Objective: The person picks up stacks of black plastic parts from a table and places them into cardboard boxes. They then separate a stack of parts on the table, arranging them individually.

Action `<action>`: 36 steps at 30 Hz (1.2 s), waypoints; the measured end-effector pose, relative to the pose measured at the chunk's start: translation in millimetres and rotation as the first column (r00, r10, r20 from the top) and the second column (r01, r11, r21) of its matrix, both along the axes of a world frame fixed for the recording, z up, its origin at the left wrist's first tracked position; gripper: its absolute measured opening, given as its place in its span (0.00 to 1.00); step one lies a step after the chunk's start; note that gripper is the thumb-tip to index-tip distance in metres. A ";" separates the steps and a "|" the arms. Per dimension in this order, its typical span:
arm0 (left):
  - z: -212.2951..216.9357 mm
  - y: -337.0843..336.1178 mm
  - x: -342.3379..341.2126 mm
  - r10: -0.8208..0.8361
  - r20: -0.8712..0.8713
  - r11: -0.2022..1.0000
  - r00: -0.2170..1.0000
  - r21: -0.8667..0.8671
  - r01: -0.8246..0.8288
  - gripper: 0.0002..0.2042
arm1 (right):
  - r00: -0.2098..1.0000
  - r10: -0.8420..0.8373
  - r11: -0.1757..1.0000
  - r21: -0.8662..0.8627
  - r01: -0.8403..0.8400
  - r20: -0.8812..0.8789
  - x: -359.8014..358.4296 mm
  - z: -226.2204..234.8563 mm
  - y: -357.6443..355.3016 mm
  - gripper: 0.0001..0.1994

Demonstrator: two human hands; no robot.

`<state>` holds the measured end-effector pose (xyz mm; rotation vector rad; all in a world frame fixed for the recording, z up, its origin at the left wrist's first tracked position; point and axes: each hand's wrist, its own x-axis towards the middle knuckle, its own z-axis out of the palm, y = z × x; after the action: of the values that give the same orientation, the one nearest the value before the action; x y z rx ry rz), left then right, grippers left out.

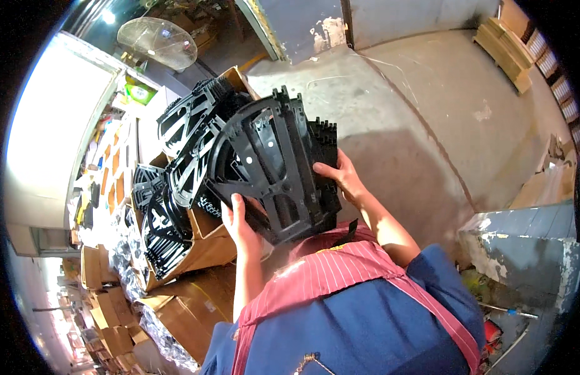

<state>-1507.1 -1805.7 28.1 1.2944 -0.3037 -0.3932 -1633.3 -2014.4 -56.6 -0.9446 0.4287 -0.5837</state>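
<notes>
Between my two hands is a stack of black plastic frames, flat openwork parts with one curved edge and notched ends. My left hand grips the stack's near left edge, its thumb lying on top. On the right side my right hand clasps the stack, thumb over the edge and the other fingers hidden. Left of the stack, more black plastic frames are piled up in an opened cardboard box. The held stack overlaps that pile in the picture; whether they touch I cannot tell.
A closed cardboard carton is below the box. Clear plastic wrap and several cartons line the left. A caged fan stands at the back left. Flattened cardboard lies far right, and a worn grey ledge juts out nearer.
</notes>
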 end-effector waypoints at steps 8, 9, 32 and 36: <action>-6.4 -19.9 36.1 -0.033 0.290 0.915 0.957 0.393 -0.088 0.17 | 1.000 0.003 1.000 -0.007 -0.003 0.002 -0.2 -4.3 -1.8 0.41; -4.6 -18.6 34.3 -0.019 0.314 0.906 0.949 0.408 -0.117 0.17 | 1.000 0.010 1.000 0.006 -0.010 0.013 -1.0 -3.5 -1.1 0.41; 7.4 3.4 31.5 -0.284 0.377 0.526 0.882 0.830 -0.185 0.26 | 0.996 0.078 0.974 -0.216 -0.069 0.034 -3.8 3.4 -0.3 0.51; 9.0 8.8 27.8 -0.292 0.362 0.583 0.885 0.801 -0.136 0.23 | 0.997 0.064 0.967 -0.248 -0.053 0.039 -5.0 -1.7 2.1 0.50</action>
<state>-1479.3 -1796.9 37.1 2.3280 -0.6369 -0.2954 -1638.3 -2012.3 -58.2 -1.1758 0.2890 -0.6132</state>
